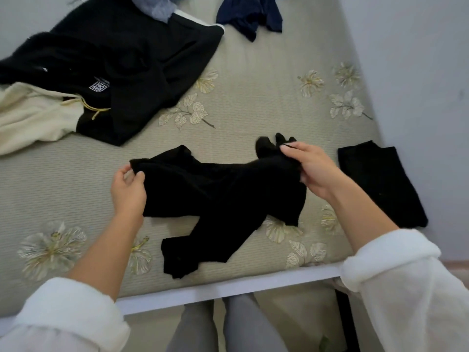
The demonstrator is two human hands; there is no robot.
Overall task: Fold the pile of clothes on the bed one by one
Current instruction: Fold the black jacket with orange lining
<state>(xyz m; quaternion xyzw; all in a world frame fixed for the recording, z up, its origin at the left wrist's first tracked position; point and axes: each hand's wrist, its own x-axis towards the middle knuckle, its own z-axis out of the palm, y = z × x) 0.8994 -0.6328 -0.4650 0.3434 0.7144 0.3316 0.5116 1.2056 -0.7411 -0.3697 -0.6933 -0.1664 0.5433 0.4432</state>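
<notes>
We see a black garment (223, 189) stretched sideways across the near part of the bed (253, 102). Its middle and one long loose end lie on the floral cover, and that end trails toward the white bed edge (228, 288). The left hand (128, 188) pinches the garment's left end, with thumb and fingers (139, 176) curled together on a fold of cloth. The right hand (308, 167) grips the right end, its fingers (291, 148) clamped on bunched fabric that sticks up past the fingertips. We cannot tell what kind of garment it is.

Just to the right, near the wall, a folded black piece (378, 184) lies flat on the bed, apart from the right hand. Farther back on the left is a heap of unfolded clothes: a black fleecy top (121, 54) with a small white label lies partly over a cream garment (33, 118) with a yellowish drawstring. At the far edge a light blue-grey item (154, 5) rests on the black top, and a navy garment (250, 16) lies crumpled nearby. Rolled white sleeves (396, 270) are pushed back from both bare forearms, and grey trousers (243, 326) show below the bed edge
</notes>
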